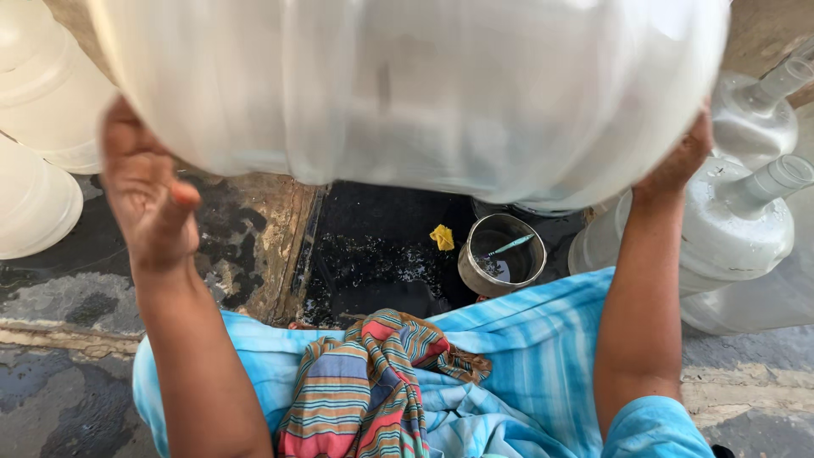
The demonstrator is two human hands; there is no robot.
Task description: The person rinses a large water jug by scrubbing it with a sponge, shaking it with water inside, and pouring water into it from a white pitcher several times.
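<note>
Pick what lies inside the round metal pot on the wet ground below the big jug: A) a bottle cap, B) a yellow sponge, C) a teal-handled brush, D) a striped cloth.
C: a teal-handled brush leans inside the metal pot, while the yellow scrap lies outside it on the ground and the striped cloth sits on the person's lap.

Below us we see a wet, dark stone floor (76,305), patchy and stained, with a pale kerb line crossing its near edge. At its middle a black, damp pit (373,254) is sunk into it. By the pit's right edge stands a round metal pot (500,254) with a teal brush (511,246) in it; a yellow scrap (442,237) lies just beside it. Translucent empty jugs (746,229) lie along the floor's right edge, and more jugs (38,170) along the left.
</note>
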